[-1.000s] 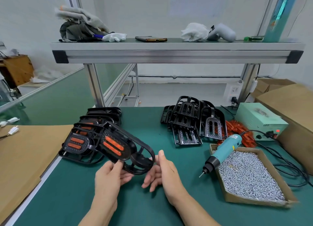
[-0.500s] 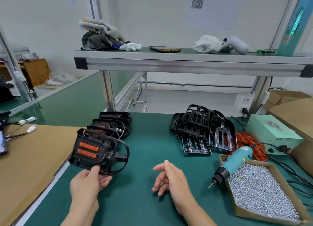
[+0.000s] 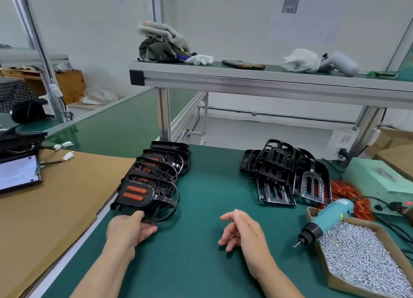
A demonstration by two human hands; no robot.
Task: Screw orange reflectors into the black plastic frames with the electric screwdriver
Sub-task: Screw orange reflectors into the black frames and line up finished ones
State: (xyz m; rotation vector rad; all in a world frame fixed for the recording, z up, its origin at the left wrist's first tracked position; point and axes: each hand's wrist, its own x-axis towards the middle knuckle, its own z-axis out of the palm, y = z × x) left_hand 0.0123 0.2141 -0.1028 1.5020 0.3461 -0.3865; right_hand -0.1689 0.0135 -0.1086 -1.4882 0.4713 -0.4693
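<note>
Black frame [image 3: 150, 198] with two orange reflectors [image 3: 135, 189] now sits low at the near end of the row of finished frames [image 3: 165, 161], at 9 o'clock on the green mat [image 3: 201, 208]. Half a second ago it was held raised. Left hand [image 3: 130, 228], at 6 o'clock of the frame, pinches its near rim, thumb on top. Right hand [image 3: 241, 230] stays released, fingers loosely curled, holding nothing. Screwdriver [image 3: 328, 219] lies at its 3 o'clock, propped on the box of screws [image 3: 344, 286]. Bare frames [image 3: 279, 170] are piled at its 1 o'clock.
</note>
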